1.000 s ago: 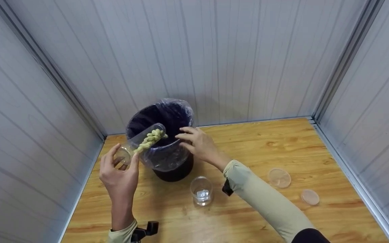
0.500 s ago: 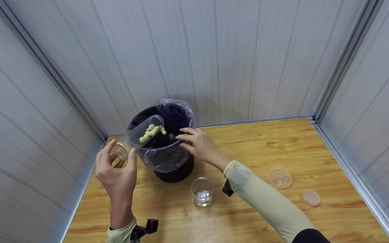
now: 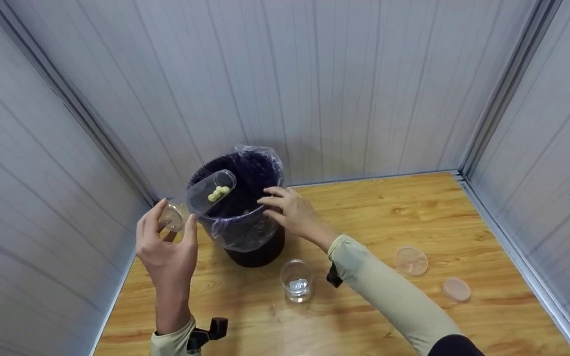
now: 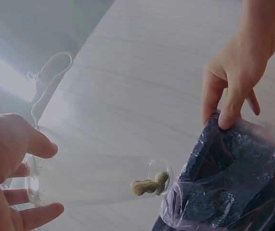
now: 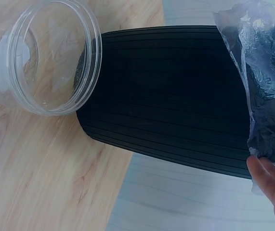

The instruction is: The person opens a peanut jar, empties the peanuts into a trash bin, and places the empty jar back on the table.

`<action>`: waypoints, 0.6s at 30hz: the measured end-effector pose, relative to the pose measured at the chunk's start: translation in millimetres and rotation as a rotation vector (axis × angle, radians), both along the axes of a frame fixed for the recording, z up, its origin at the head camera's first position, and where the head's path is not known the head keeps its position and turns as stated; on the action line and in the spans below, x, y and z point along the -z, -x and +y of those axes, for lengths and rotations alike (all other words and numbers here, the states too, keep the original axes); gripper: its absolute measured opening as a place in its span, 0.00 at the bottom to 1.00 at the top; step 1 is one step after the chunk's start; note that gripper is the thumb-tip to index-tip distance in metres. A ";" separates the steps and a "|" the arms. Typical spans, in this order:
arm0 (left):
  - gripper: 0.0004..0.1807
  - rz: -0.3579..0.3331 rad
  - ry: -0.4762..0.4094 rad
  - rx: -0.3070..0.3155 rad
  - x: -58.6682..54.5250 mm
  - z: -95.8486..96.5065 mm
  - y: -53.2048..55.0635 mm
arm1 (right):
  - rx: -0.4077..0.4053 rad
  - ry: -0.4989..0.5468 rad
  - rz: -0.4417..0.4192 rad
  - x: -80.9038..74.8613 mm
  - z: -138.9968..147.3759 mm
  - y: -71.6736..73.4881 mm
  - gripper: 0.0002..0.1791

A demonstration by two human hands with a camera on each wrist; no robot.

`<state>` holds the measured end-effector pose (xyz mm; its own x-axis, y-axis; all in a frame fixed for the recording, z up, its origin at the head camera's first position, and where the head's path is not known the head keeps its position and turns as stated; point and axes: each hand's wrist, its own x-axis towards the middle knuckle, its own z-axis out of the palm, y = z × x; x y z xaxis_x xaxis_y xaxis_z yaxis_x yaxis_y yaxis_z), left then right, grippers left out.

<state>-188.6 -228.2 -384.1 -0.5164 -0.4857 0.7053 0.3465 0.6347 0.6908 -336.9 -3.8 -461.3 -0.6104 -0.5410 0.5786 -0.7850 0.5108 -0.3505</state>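
My left hand (image 3: 166, 252) grips the base of a clear plastic jar (image 3: 197, 199), tilted with its mouth over a black trash bin (image 3: 260, 253). A couple of peanuts in their shells (image 3: 218, 193) lie inside near the mouth; the left wrist view also shows the peanuts (image 4: 149, 184) close to the jar's rim. A thin see-through bag (image 3: 245, 232) lines the bin and folds over its edge. On the bin's right side, my right hand (image 3: 297, 212) pinches the bag-covered rim between thumb and fingers. The bin's bottom is hidden.
Another clear jar (image 3: 296, 277), with a white label, stands on the wooden table (image 3: 374, 212) in front of the bin. Two round translucent lids lie to the right, a larger lid (image 3: 411, 261) and a smaller lid (image 3: 457, 289). Panel walls (image 3: 354, 99) enclose the table.
Most of the peanuts have slid out of the tilted jar into the bin, leaving a couple. My left hand has shifted slightly left with the jar. The right hand has stayed at the rim.
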 end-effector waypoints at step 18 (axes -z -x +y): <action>0.30 0.005 0.051 0.026 -8.1 -0.7 -5.8 | 0.008 0.012 0.011 2.2 -1.4 -0.5 0.17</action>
<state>-182.8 -228.9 -376.0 -0.5249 -0.4352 0.7315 0.3666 0.6600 0.6557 -336.5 -5.2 -463.5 -0.6079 -0.5295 0.5917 -0.7850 0.5128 -0.3475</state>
